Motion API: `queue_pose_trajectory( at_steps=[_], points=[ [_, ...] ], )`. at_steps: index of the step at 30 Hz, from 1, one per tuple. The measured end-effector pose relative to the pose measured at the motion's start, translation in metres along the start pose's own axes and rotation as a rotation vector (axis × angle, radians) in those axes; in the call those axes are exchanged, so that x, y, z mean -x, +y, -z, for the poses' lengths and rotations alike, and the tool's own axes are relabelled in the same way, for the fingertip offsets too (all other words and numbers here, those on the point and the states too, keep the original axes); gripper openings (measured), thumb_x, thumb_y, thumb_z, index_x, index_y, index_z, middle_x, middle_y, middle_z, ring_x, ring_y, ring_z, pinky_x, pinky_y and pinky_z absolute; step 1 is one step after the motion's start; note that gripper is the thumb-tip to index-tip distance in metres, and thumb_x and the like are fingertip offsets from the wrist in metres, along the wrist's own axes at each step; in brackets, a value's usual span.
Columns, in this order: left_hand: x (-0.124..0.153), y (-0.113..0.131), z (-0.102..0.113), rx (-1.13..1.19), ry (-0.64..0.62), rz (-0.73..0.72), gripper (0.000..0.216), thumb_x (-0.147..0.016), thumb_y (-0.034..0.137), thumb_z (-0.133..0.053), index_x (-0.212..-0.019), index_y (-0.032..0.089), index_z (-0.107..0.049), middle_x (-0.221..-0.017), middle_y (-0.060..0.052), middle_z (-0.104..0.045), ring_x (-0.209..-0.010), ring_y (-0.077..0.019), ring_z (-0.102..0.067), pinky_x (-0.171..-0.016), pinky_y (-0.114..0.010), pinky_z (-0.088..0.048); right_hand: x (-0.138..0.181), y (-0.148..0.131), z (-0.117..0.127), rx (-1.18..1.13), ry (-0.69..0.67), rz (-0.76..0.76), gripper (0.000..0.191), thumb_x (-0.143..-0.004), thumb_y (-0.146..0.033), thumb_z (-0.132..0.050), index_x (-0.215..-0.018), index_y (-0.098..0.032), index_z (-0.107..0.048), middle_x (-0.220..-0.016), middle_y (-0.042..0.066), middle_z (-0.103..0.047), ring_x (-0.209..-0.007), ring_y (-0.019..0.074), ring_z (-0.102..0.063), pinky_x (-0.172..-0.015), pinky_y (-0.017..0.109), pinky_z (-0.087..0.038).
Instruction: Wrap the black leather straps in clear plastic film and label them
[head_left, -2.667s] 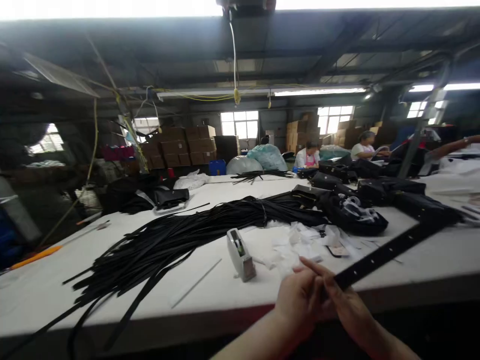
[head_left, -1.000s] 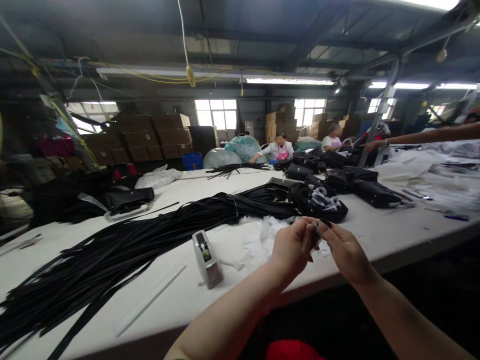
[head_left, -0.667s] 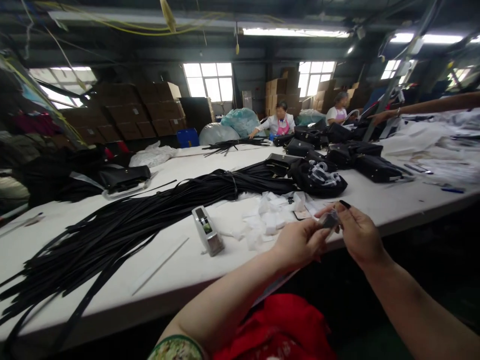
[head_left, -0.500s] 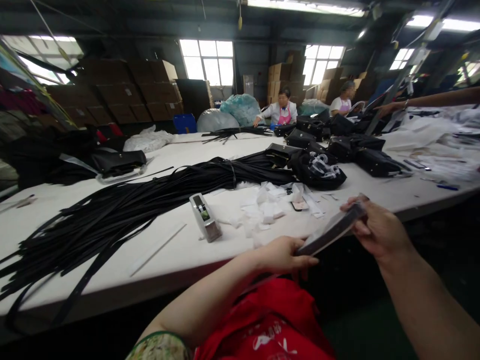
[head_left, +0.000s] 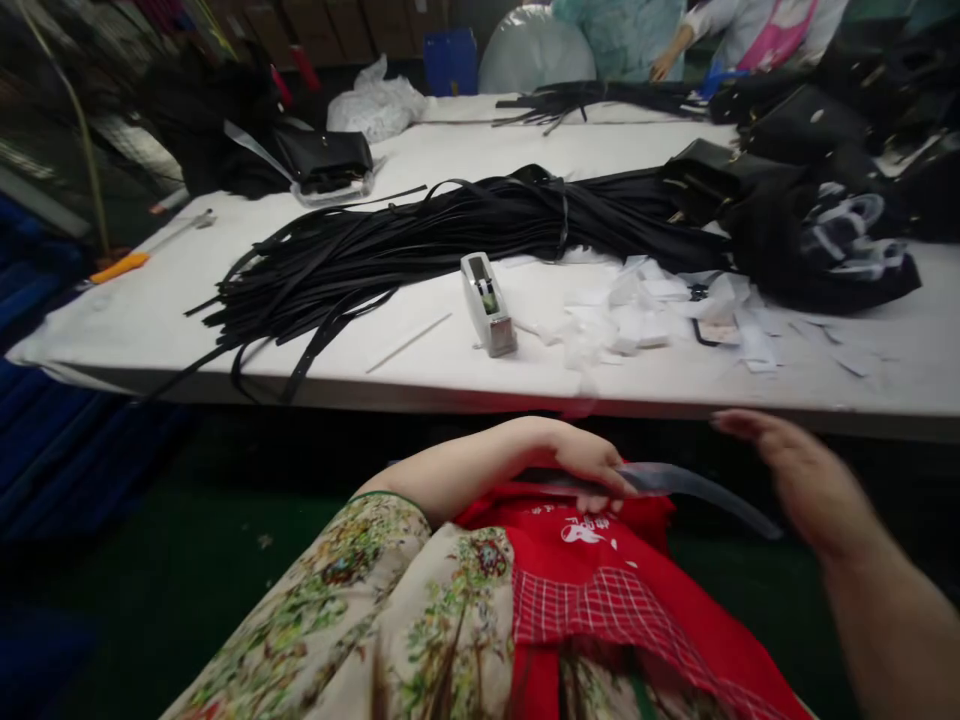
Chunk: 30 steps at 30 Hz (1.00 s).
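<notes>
My left hand (head_left: 592, 468) is closed on a strap in a clear plastic sleeve (head_left: 694, 482), held low in front of my red apron. The sleeve's loose end bends off to the right, and a dark stretch of strap shows left of the hand. My right hand (head_left: 806, 480) is apart from the sleeve, off to its right. Its fingers are stretched out and nothing shows in them, though they are slightly blurred. On the table ahead stands a grey tape dispenser (head_left: 489, 308), with a long bundle of black straps (head_left: 450, 230) behind it.
White plastic and paper scraps (head_left: 637, 310) lie right of the dispenser. A black bag (head_left: 817, 250) with clear plastic pieces sits at the right. The white table's front edge (head_left: 420, 395) runs across. A co-worker's hand (head_left: 671, 55) is at the far side. An orange-handled tool (head_left: 120, 267) lies left.
My right hand has let go of the sleeved strap and moved away from it. My left hand has brought the strap down toward my apron. The view has tilted downward and turned left.
</notes>
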<state>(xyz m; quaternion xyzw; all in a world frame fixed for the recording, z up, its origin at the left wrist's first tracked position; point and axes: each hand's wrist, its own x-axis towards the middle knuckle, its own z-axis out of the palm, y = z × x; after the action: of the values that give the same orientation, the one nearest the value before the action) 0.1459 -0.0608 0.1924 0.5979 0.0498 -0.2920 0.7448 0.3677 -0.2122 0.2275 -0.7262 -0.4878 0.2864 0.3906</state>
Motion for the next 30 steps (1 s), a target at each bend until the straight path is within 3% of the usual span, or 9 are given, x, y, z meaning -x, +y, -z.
queue_pose_trajectory(
  at_steps=[3, 5, 8, 11, 16, 19, 24, 26, 30],
  points=[
    [-0.014, 0.007, 0.0, 0.02, -0.08, -0.049, 0.024, -0.086, 0.035, -0.063, -0.074, 0.016, -0.067, -0.058, -0.001, -0.069, -0.056, -0.0193, -0.068, -0.061, -0.032, -0.057, 0.006, -0.004, -0.049, -0.036, -0.541, 0.002, 0.053, -0.086, -0.066, -0.054, -0.108, -0.021, -0.072, -0.103, 0.009, -0.075, -0.097, 0.0287, -0.068, -0.085, 0.037, -0.054],
    [-0.001, 0.002, 0.005, 0.033, -0.158, -0.005, 0.021, -0.083, 0.036, -0.067, -0.076, 0.016, -0.069, -0.061, -0.002, -0.07, -0.061, -0.0209, -0.07, -0.064, -0.033, -0.058, 0.004, 0.002, -0.049, 0.022, -0.697, -0.039, 0.05, -0.084, -0.065, -0.057, -0.086, -0.018, -0.074, -0.082, 0.006, -0.073, -0.077, 0.0243, -0.067, -0.07, 0.032, -0.054],
    [0.037, -0.019, 0.017, 0.06, -0.218, 0.09, 0.027, -0.077, 0.042, -0.073, -0.079, 0.016, -0.073, -0.066, -0.004, -0.072, -0.067, -0.0225, -0.071, -0.066, -0.033, -0.058, -0.008, 0.025, -0.015, 0.097, -0.631, -0.148, 0.053, -0.08, -0.067, -0.06, -0.062, -0.017, -0.065, -0.057, 0.002, -0.06, -0.053, 0.0153, -0.053, -0.052, 0.026, -0.043],
    [0.062, -0.037, 0.022, 0.117, -0.209, 0.109, 0.032, -0.076, 0.047, -0.072, -0.081, 0.016, -0.076, -0.068, -0.005, -0.073, -0.067, -0.022, -0.071, -0.067, -0.034, -0.059, -0.021, 0.04, 0.008, 0.126, -0.746, -0.279, 0.052, -0.083, -0.067, -0.056, -0.07, -0.018, -0.068, -0.057, 0.002, -0.059, -0.05, 0.0157, -0.051, -0.048, 0.026, -0.04],
    [0.041, -0.031, 0.015, 0.196, -0.086, 0.135, 0.024, -0.069, 0.041, -0.078, -0.072, 0.018, -0.076, -0.063, -0.004, -0.071, -0.059, -0.0233, -0.067, -0.061, -0.038, -0.059, -0.025, 0.0, -0.053, 0.111, -0.913, -0.089, 0.043, -0.081, -0.057, -0.065, -0.105, -0.023, -0.073, -0.101, 0.006, -0.073, -0.084, 0.0264, -0.066, -0.072, 0.032, -0.051],
    [0.032, -0.02, 0.014, 0.199, -0.079, 0.059, 0.02, -0.066, 0.037, -0.081, -0.072, 0.019, -0.076, -0.066, -0.002, -0.072, -0.063, -0.0231, -0.068, -0.065, -0.037, -0.059, -0.029, -0.019, -0.085, 0.14, -0.934, 0.002, 0.041, -0.078, -0.058, -0.068, -0.097, -0.022, -0.076, -0.091, 0.003, -0.074, -0.081, 0.025, -0.064, -0.073, 0.031, -0.05],
    [0.073, -0.032, 0.02, 0.221, 0.022, 0.145, 0.023, -0.064, 0.04, -0.083, -0.067, 0.019, -0.074, -0.063, -0.006, -0.073, -0.06, -0.0258, -0.069, -0.061, -0.04, -0.06, -0.044, 0.017, -0.041, 0.108, -0.869, -0.116, 0.04, -0.072, -0.06, -0.074, -0.073, -0.02, -0.074, -0.07, 0.005, -0.066, -0.064, 0.0197, -0.058, -0.058, 0.027, -0.046],
    [0.088, -0.044, 0.022, 0.207, -0.025, 0.203, 0.026, -0.062, 0.043, -0.084, -0.068, 0.019, -0.075, -0.065, -0.007, -0.074, -0.062, -0.0266, -0.071, -0.06, -0.039, -0.06, -0.048, 0.036, -0.02, 0.114, -0.874, -0.234, 0.04, -0.074, -0.06, -0.073, -0.072, -0.02, -0.075, -0.063, 0.008, -0.063, -0.055, 0.0176, -0.055, -0.05, 0.028, -0.043],
    [0.081, -0.056, 0.021, 0.208, -0.14, 0.21, 0.028, -0.066, 0.048, -0.081, -0.07, 0.02, -0.075, -0.067, -0.006, -0.073, -0.064, -0.0251, -0.07, -0.061, -0.037, -0.059, -0.042, 0.037, -0.03, 0.009, -0.979, -0.331, 0.041, -0.077, -0.06, -0.069, -0.087, -0.021, -0.077, -0.07, 0.012, -0.068, -0.055, 0.0202, -0.058, -0.05, 0.03, -0.045]
  ],
)
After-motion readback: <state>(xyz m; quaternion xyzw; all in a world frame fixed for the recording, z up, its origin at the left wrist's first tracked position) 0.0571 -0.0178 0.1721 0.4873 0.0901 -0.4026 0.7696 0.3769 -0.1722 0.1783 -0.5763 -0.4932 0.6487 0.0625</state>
